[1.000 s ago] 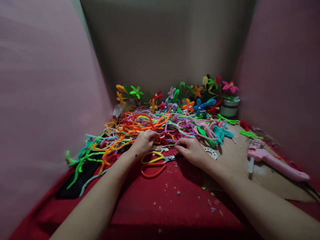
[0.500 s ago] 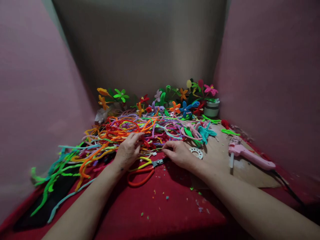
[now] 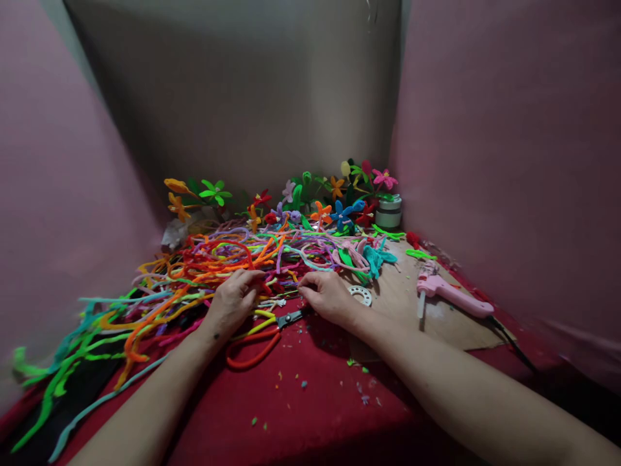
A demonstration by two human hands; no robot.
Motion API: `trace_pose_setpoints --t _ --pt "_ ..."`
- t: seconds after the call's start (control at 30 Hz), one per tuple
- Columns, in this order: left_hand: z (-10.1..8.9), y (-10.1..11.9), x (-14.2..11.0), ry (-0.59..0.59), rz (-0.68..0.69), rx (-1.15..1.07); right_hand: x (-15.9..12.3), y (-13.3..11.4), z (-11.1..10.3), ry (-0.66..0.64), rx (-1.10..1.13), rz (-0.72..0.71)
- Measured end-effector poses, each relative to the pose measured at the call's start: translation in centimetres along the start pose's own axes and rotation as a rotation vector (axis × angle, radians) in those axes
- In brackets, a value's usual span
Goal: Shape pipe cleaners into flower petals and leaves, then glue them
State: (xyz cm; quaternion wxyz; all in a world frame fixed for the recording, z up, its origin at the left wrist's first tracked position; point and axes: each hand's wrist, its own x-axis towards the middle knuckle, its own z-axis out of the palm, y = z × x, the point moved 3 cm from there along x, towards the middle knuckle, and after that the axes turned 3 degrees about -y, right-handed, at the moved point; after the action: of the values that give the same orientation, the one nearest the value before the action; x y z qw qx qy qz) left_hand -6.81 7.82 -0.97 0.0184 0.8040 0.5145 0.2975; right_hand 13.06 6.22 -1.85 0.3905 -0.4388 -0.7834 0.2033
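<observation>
My left hand [image 3: 235,301] is at the front edge of a tangled heap of colourful pipe cleaners [image 3: 220,262], fingers bent and thumb drawn in close to them. Red pipe cleaner pieces lie right beside its fingertips. My right hand [image 3: 328,296] is a short way to the right, thumb and forefinger pinched together at the ends of some thin stems. Whatever sits between the fingers of either hand is too small to make out. Scissors [image 3: 262,333] with yellow and red handles lie on the red cloth below, their blade tips under my right hand.
A pink glue gun [image 3: 453,294] rests on a brown board [image 3: 388,314], near a white ring with holes [image 3: 360,296]. Pipe-cleaner flowers [image 3: 342,213] and a small jar [image 3: 389,212] stand behind the heap. Tiny scraps dot the red cloth [image 3: 310,414]. Pink walls close in both sides.
The view has turned slightly right, so everything appears further left. My left fingers look a little more bent, lower at the heap's edge. My right hand keeps its pinch in nearly the same place.
</observation>
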Motion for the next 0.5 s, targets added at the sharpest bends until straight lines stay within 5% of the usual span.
trace_pose_setpoints --t 0.3,0.5 --pt "-0.43 0.27 -0.06 0.044 -0.098 -0.003 0.00 0.11 0.62 -0.024 -0.059 -0.043" --pt "-0.18 -0.16 -0.10 0.066 -0.041 0.033 0.05 0.01 0.49 -0.036 -0.145 -0.031"
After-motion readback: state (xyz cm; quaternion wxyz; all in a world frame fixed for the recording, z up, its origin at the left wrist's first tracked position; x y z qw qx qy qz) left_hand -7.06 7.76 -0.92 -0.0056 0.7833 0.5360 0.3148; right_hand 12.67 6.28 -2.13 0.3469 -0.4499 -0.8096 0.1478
